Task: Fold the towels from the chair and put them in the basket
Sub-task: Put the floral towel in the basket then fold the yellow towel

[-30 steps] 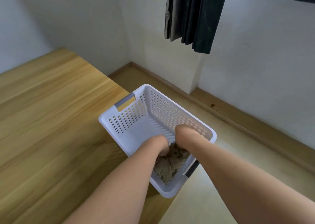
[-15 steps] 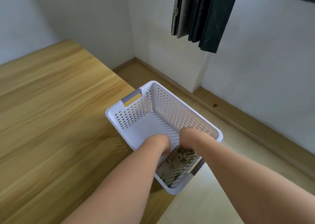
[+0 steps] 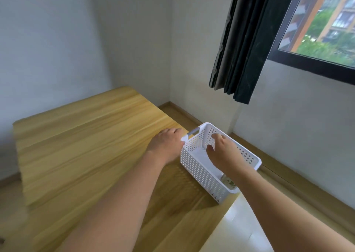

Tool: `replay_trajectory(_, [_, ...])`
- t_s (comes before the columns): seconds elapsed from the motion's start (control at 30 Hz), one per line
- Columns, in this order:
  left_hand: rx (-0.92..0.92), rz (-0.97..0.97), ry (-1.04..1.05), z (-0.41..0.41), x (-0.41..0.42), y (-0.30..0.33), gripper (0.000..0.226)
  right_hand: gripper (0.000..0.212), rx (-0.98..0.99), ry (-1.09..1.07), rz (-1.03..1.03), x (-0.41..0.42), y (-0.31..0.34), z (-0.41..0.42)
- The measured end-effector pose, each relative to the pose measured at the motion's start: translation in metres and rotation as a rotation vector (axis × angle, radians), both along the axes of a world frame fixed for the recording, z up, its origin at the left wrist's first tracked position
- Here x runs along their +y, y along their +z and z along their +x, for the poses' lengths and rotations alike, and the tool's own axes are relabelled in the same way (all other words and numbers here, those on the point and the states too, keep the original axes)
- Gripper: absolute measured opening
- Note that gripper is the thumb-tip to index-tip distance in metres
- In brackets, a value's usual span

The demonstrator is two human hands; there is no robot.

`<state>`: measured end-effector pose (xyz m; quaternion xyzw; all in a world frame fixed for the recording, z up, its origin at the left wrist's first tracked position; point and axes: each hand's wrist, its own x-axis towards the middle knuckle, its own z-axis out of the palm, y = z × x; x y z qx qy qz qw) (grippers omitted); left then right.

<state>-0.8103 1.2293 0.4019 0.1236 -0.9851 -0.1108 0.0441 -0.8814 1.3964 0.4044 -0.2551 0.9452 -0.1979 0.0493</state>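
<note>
the tabletop (image 3: 80, 148) fills the lower left of the frame, pale wood, its far corner running toward the centre. a dark curtain (image 3: 244, 46) hangs at upper right beside a window (image 3: 326, 25).

the basket (image 3: 199, 172) sits right of centre at the tabletop's edge, white perforated plastic with a grey handle (image 3: 194, 131) on its far end. it looks light and stiff, likely to slide on the smooth wood if nudged; the rim or the handle would be the places to take it.

the left hand (image 3: 166, 144) rests at the basket's far left corner, fingers bent over against the rim by the handle; whether this grip really clasps the rim i cannot tell. the right hand (image 3: 222, 149) hovers over the basket's open top, fingers loosely curled and apart, holding nothing.

a towel (image 3: 228, 182), patterned and greenish, lies in the basket's near end, only a scrap showing past the right forearm. it looks soft and limp, so a folded one is best lifted with both hands under the fold. no chair is in view.
</note>
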Motion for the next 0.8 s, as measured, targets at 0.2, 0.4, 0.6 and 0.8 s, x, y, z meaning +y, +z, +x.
replay_trajectory(0.2, [0.090, 0.004, -0.027, 0.130, -0.069, 0.044, 0.047, 0.037, 0.097, -0.017, -0.079, -0.066, 0.054, 0.126])
replay_trajectory(0.4, [0.127, -0.003, 0.006, 0.219, -0.133, 0.067, 0.051, 0.036, 0.095, 0.021, -0.085, -0.126, 0.078, 0.211])
replay_trajectory(0.6, [0.158, -0.026, 0.100, 0.302, -0.204, 0.059, 0.051, 0.042, 0.068, 0.078, -0.077, -0.188, 0.072, 0.282])
replay_trajectory(0.8, [0.186, -0.041, 0.153, 0.407, -0.299, 0.067, 0.052, 0.051, 0.058, 0.118, -0.047, -0.277, 0.075, 0.375])
